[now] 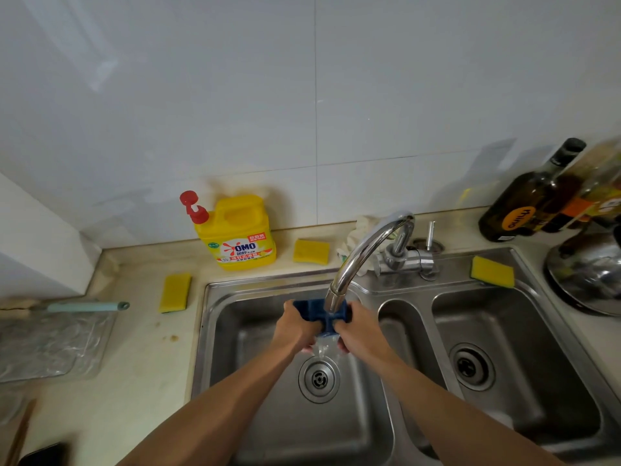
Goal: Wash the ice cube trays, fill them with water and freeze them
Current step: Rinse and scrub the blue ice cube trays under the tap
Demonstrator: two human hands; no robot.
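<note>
So L hand (295,331) & R hand (361,331) each grip a side of blue ice tray (317,314) btwn them, under faucet (364,253).

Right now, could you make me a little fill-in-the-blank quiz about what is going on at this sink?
1. The person holds a ____ ice cube tray under the faucet.
2. Water spills off the tray into the ____ basin of the double sink.
3. The yellow OMO detergent jug has a ____ pump.
4. ____ yellow sponges lie around the sink.

Missing words: blue; left; red; three.
</note>
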